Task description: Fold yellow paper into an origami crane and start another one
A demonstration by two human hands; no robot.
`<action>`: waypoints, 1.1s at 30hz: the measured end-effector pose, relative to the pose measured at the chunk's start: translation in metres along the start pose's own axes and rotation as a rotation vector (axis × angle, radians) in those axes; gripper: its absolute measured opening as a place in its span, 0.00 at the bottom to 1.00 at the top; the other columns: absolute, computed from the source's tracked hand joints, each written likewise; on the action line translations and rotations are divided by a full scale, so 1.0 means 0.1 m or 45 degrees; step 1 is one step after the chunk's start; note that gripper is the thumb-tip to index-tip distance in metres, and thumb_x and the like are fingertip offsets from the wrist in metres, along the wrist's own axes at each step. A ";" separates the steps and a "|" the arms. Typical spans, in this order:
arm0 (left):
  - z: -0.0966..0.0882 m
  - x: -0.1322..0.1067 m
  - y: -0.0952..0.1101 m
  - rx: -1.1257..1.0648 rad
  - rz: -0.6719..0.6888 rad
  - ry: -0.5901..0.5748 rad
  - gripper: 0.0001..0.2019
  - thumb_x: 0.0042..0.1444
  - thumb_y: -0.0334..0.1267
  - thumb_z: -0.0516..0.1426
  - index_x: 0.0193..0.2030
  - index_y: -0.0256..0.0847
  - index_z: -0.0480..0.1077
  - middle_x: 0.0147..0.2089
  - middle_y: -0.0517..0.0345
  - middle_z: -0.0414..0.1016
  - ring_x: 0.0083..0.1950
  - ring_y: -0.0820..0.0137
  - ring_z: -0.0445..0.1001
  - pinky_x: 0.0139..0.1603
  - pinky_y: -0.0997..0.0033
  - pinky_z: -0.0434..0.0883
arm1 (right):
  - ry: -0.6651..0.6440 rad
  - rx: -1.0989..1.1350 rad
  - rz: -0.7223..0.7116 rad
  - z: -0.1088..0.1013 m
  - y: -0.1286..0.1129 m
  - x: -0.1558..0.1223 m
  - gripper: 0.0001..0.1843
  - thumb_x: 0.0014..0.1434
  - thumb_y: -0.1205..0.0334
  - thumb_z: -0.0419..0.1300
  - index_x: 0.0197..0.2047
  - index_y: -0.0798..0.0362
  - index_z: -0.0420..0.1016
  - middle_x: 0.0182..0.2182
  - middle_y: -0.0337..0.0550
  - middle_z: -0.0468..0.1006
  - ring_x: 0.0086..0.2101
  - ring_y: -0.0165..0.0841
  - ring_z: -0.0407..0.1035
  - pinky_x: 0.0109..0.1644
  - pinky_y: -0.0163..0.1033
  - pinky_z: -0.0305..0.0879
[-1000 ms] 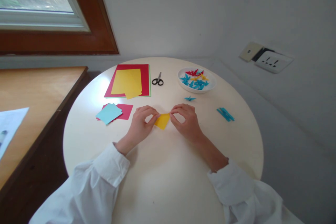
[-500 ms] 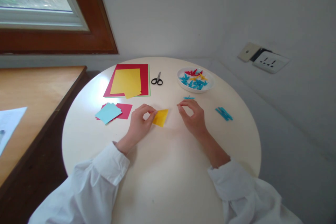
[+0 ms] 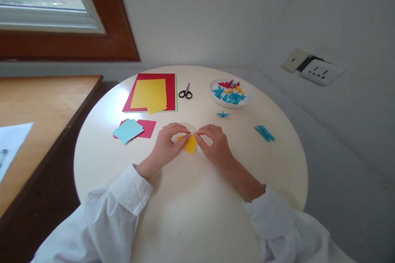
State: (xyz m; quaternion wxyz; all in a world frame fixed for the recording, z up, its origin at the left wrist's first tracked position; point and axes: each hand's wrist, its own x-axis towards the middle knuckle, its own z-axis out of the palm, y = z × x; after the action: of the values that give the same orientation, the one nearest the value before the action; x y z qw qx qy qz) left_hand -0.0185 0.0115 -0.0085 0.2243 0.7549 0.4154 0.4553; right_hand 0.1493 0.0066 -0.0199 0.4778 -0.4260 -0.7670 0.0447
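The yellow paper (image 3: pixel 191 145) points one corner nearward.

Between two hands (image 3: pixel 168 143) is one yellow paper (image 3: pixel 191 146), and beyond them are one pair of scissors (image 3: pixel 185 91), one dish (image 3: pixel 230 106) and, outside it, one paper bird (image 3: pixel 223 114).

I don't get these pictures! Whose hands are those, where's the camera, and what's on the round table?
There's no robot here, just a person's bare left hand and right hand. The camera is worn on that person's head, so you look forward and down, a bit like they do. Both hands pinch a small yellow paper. On the round table lie big coloured sheets, smaller paper pieces, scissors and thin blue pieces. The white dish holds little folded paper birds, and one more blue bird lies outside it, on the near side.
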 end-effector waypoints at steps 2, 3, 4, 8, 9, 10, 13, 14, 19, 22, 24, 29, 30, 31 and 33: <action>0.01 -0.01 0.00 0.030 0.036 -0.027 0.05 0.52 0.30 0.55 0.30 0.41 0.72 0.33 0.55 0.77 0.37 0.67 0.74 0.39 0.65 0.69 | -0.017 -0.010 -0.024 0.00 -0.03 0.00 0.07 0.56 0.69 0.57 0.27 0.51 0.68 0.26 0.38 0.77 0.31 0.32 0.72 0.39 0.41 0.62; 0.01 -0.01 0.00 0.045 0.052 -0.036 0.05 0.52 0.29 0.55 0.30 0.41 0.71 0.33 0.56 0.76 0.36 0.68 0.74 0.39 0.65 0.69 | -0.027 -0.014 -0.031 0.00 -0.05 0.00 0.07 0.56 0.69 0.57 0.27 0.51 0.68 0.26 0.38 0.77 0.31 0.32 0.72 0.39 0.41 0.62; 0.01 -0.01 0.01 0.058 0.070 -0.038 0.05 0.52 0.29 0.55 0.30 0.40 0.71 0.32 0.56 0.76 0.36 0.68 0.73 0.39 0.65 0.68 | -0.035 -0.018 -0.036 0.00 -0.06 0.00 0.07 0.56 0.69 0.57 0.27 0.51 0.68 0.26 0.37 0.77 0.30 0.32 0.72 0.39 0.40 0.62; -0.01 0.00 0.04 0.084 0.122 -0.025 0.04 0.51 0.30 0.55 0.27 0.40 0.69 0.31 0.56 0.75 0.34 0.69 0.72 0.38 0.65 0.67 | -0.038 -0.020 -0.040 0.00 -0.10 0.00 0.08 0.56 0.69 0.57 0.26 0.51 0.67 0.25 0.37 0.77 0.30 0.31 0.71 0.39 0.40 0.61; -0.01 0.00 0.04 0.084 0.129 -0.021 0.04 0.51 0.30 0.55 0.27 0.40 0.68 0.30 0.57 0.75 0.33 0.69 0.72 0.38 0.65 0.67 | -0.039 -0.019 -0.039 0.00 -0.11 0.00 0.08 0.56 0.70 0.57 0.26 0.50 0.67 0.25 0.37 0.77 0.30 0.31 0.71 0.39 0.40 0.61; -0.01 0.00 0.05 0.082 0.137 -0.018 0.05 0.50 0.30 0.55 0.26 0.40 0.68 0.29 0.58 0.74 0.32 0.70 0.71 0.37 0.65 0.67 | -0.043 -0.018 -0.037 0.00 -0.12 0.00 0.08 0.56 0.70 0.57 0.26 0.50 0.67 0.25 0.37 0.77 0.30 0.31 0.71 0.39 0.40 0.60; -0.02 0.00 0.05 0.067 0.149 -0.004 0.06 0.50 0.30 0.55 0.24 0.40 0.67 0.26 0.59 0.73 0.30 0.70 0.70 0.36 0.66 0.67 | -0.054 -0.020 -0.047 -0.01 -0.14 0.00 0.08 0.56 0.70 0.57 0.26 0.51 0.67 0.25 0.37 0.77 0.31 0.31 0.71 0.40 0.41 0.60; -0.03 0.00 0.04 0.060 0.149 0.000 0.06 0.50 0.30 0.55 0.24 0.41 0.67 0.26 0.60 0.72 0.30 0.70 0.70 0.36 0.66 0.66 | -0.057 -0.023 -0.054 -0.01 -0.14 0.01 0.08 0.56 0.70 0.57 0.26 0.51 0.67 0.25 0.37 0.77 0.30 0.31 0.71 0.40 0.41 0.59; -0.08 0.02 0.03 0.029 0.100 0.058 0.05 0.47 0.28 0.55 0.24 0.41 0.67 0.27 0.60 0.73 0.31 0.70 0.71 0.37 0.65 0.67 | -0.004 -0.053 -0.054 -0.06 -0.12 0.03 0.07 0.55 0.70 0.56 0.27 0.51 0.67 0.26 0.38 0.76 0.31 0.32 0.71 0.39 0.41 0.59; -0.11 0.03 0.04 0.046 0.043 0.096 0.05 0.47 0.28 0.55 0.25 0.41 0.67 0.28 0.59 0.73 0.32 0.70 0.72 0.37 0.65 0.68 | 0.031 -0.059 -0.027 -0.08 -0.10 0.04 0.06 0.55 0.69 0.57 0.27 0.51 0.67 0.26 0.38 0.77 0.31 0.32 0.71 0.39 0.41 0.59; -0.12 0.04 0.06 0.059 0.028 0.100 0.05 0.47 0.28 0.56 0.25 0.41 0.68 0.28 0.59 0.74 0.32 0.70 0.72 0.38 0.66 0.68 | 0.030 -0.057 -0.009 -0.09 -0.10 0.04 0.06 0.56 0.68 0.56 0.27 0.51 0.67 0.27 0.38 0.77 0.32 0.33 0.71 0.40 0.41 0.59; -0.14 0.06 0.05 0.085 0.021 0.119 0.04 0.47 0.29 0.56 0.25 0.41 0.68 0.29 0.59 0.74 0.33 0.69 0.72 0.38 0.66 0.69 | 0.033 -0.051 0.021 -0.12 -0.09 0.05 0.06 0.56 0.67 0.56 0.27 0.51 0.68 0.27 0.39 0.77 0.32 0.34 0.71 0.40 0.42 0.60; -0.15 0.06 0.03 0.085 0.010 0.149 0.04 0.47 0.30 0.56 0.25 0.41 0.68 0.29 0.59 0.74 0.32 0.70 0.72 0.37 0.66 0.69 | 0.042 -0.047 0.041 -0.13 -0.09 0.06 0.06 0.56 0.67 0.56 0.27 0.50 0.68 0.27 0.39 0.77 0.32 0.34 0.71 0.40 0.42 0.60; -0.16 0.07 0.00 0.083 -0.010 0.190 0.03 0.47 0.30 0.56 0.25 0.41 0.67 0.29 0.59 0.73 0.32 0.70 0.72 0.37 0.66 0.69 | 0.056 -0.042 0.068 -0.15 -0.07 0.07 0.06 0.56 0.67 0.55 0.27 0.50 0.68 0.27 0.39 0.77 0.32 0.34 0.71 0.39 0.42 0.60; -0.18 0.09 -0.06 0.066 -0.069 0.295 0.03 0.47 0.31 0.56 0.25 0.41 0.67 0.28 0.60 0.73 0.32 0.70 0.72 0.36 0.67 0.69 | 0.093 -0.029 0.127 -0.19 -0.04 0.09 0.07 0.56 0.66 0.55 0.27 0.50 0.67 0.27 0.39 0.76 0.31 0.34 0.71 0.39 0.42 0.61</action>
State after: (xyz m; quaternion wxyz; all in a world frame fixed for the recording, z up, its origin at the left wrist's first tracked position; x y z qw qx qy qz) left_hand -0.0346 0.0213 0.0002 0.1674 0.6913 0.4705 0.5222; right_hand 0.1600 0.0035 -0.0013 0.4978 -0.4703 -0.7274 0.0442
